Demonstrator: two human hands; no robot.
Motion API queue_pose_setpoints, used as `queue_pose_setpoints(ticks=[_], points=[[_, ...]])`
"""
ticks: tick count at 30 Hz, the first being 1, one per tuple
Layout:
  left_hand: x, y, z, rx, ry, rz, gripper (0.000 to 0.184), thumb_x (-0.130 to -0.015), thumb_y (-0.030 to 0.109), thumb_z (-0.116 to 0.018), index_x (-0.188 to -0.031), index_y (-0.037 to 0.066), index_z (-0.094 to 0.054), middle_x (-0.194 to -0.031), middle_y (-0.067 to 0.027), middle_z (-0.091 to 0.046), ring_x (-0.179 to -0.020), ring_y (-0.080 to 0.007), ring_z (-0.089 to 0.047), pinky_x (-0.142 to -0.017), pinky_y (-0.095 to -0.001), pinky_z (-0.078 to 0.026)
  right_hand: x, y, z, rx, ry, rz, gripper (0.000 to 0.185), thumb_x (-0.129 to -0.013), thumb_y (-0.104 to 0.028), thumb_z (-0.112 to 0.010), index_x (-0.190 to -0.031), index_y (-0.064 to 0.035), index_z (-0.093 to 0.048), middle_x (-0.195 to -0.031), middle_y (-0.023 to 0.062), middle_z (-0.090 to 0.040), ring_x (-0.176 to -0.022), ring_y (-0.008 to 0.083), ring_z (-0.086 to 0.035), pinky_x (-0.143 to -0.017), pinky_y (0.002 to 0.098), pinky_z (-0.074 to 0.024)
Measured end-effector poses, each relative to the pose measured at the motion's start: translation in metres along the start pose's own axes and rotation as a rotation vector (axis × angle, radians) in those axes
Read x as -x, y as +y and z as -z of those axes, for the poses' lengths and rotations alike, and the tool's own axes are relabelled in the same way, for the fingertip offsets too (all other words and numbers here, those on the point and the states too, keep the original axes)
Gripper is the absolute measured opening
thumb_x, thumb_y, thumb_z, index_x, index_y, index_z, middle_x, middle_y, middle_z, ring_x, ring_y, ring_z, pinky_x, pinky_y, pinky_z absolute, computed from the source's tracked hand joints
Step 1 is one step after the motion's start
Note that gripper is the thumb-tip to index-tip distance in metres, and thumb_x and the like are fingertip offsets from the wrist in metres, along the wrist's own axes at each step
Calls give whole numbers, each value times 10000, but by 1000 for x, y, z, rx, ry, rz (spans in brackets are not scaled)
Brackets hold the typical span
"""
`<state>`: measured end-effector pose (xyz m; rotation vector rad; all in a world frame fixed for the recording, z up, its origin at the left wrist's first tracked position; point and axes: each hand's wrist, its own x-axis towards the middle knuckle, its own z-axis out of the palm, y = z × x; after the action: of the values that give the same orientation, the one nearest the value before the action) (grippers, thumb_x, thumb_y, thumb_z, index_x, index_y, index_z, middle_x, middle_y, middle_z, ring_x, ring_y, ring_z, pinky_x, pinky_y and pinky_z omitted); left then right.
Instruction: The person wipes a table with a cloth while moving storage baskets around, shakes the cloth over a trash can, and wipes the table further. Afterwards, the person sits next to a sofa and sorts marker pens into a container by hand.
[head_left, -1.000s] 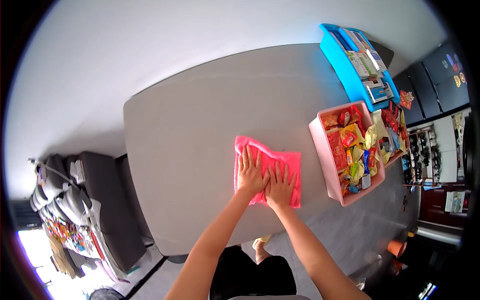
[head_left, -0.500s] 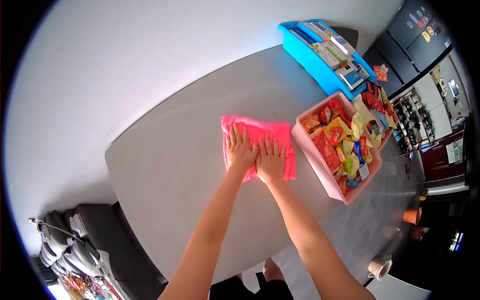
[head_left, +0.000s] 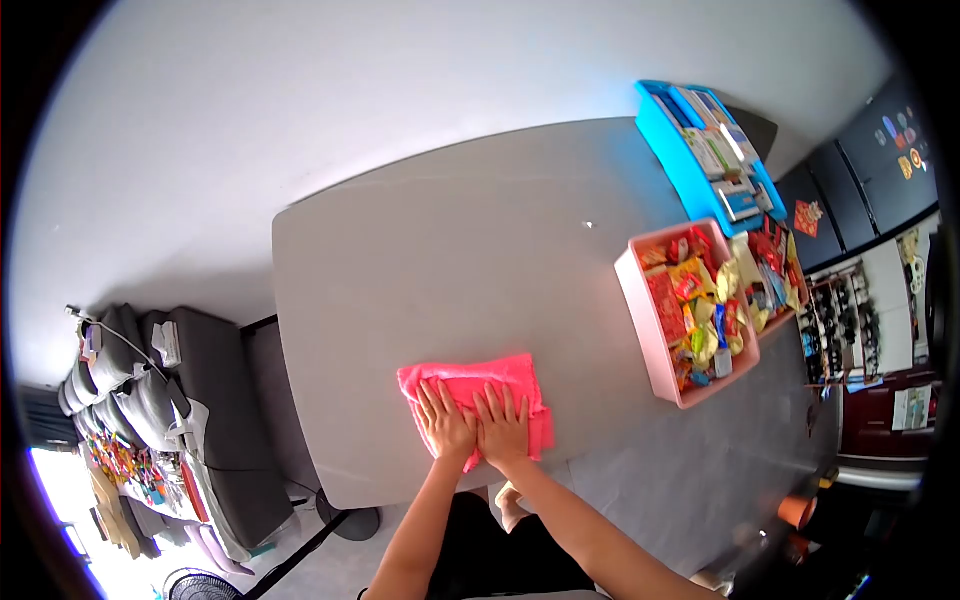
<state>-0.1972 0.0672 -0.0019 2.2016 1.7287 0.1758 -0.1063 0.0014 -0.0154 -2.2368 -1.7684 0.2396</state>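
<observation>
A bright pink cloth [head_left: 470, 378] lies spread and slightly folded on the grey tabletop [head_left: 450, 260], close to the table's near edge. My left hand [head_left: 446, 424] presses flat on its left part, fingers stretched out. Beside it, my right hand [head_left: 503, 424] rests flat on the cloth's right part with the fingers spread. The two hands touch or nearly touch at the thumbs. Neither hand grips the cloth; both lie on top of it.
A pink bin [head_left: 655, 335] of wrapped snacks stands on the table's right side. Behind it are a blue bin [head_left: 675, 165] holding boxes and another snack container [head_left: 775, 265]. A small white scrap [head_left: 588, 225] lies on the tabletop. A dark sofa [head_left: 215, 400] stands at the left.
Both hands have slid the pink cloth across the table toward my body, from beside the pink bin to the near edge. The camera view has shifted too.
</observation>
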Motion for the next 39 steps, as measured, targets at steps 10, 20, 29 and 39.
queue_pose_setpoints(ticks=[10, 20, 29, 39], points=[[-252, 57, -1, 13, 31, -102, 696, -855, 352, -407, -1422, -7, -226, -1493, -253, -110, -1394, -385, -83, -1133, -462, -87, -252, 74, 11, 80, 75, 102, 463, -893, -339, -436, -1321, -169, -480, -1428, 44, -381, -1347, 256, -277, -1089, 559, -151], [-467, 127, -17, 13, 153, -108, 665, -903, 387, -365, -1404, -35, -256, -1465, -284, -175, -1387, -386, -115, -1129, -462, -96, -493, 170, 13, 151, 281, 332, 446, -879, -353, -459, -1284, -179, -525, -1377, 25, -452, -1267, 253, -399, -1063, 511, -239], [-392, 116, -15, -21, 158, -261, 596, -907, 448, -399, -1413, 139, -339, -1460, -284, -191, -1379, -399, -135, -1121, -470, -133, -407, 153, 22, 143, 254, 190, 449, -885, -331, -466, -1293, -149, -507, -1378, 63, -445, -1277, 286, -381, -1061, 523, -240], [-111, 113, -29, 19, -19, -121, 581, -902, 392, -436, -1412, 133, -336, -1490, -247, -127, -1385, -399, -110, -1119, -495, -130, -136, 136, 46, -2, 83, 161, 463, -871, -328, -489, -1296, -146, -503, -1401, 73, -412, -1298, 302, -349, -1069, 544, -217]])
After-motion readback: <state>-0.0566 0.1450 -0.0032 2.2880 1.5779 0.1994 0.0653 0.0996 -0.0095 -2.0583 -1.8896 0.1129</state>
